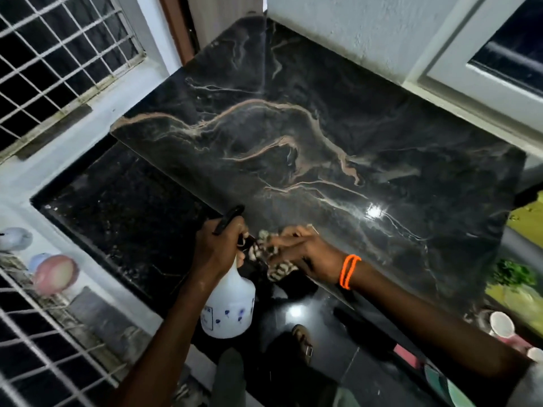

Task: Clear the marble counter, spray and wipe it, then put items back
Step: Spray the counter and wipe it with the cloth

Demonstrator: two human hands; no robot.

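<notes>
Two bare forearms reach forward from the bottom of the view, converging near the middle. The left hand (219, 248) has its fingers curled tightly in a grip, knuckles facing up. The right hand (299, 249) sits just beside it, almost touching, with its fingers bent in a pinching hold. Two orange bands (349, 271) circle the right wrist

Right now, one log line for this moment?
left hand: grips spray bottle | right hand: holds cloth | marble counter: cleared
</notes>
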